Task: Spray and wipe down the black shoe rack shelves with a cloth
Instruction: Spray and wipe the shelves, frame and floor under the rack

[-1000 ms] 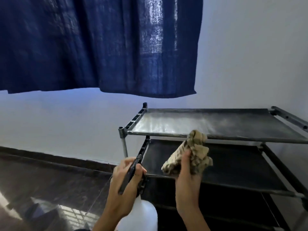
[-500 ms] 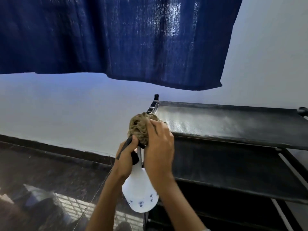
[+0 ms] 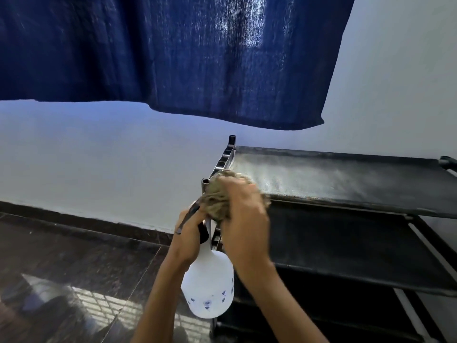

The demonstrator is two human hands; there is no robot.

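Left hand [image 3: 190,233] is gripping the spray bottle [image 3: 209,285] by its neck; right hand [image 3: 243,214] is bunching the cloth [image 3: 217,199] just above it. Shoe rack [image 3: 346,184] is standing immediately right. The soft, light cloth probably handles best wadded in the palm.

We see both forearms rising bare from the bottom edge of the frame toward its centre, converging as they go. Our left hand [image 3: 190,231] sits just left of centre, fingers curled tight around the neck and trigger of the spray bottle [image 3: 209,284], wrist bent slightly so the knuckles face us. Our right hand [image 3: 244,214] sits just beside and a little above it, back of the hand toward the camera, fingers wrapped over the bunched cloth [image 3: 218,196]. The two hands nearly touch, and the right one is slightly blurred.
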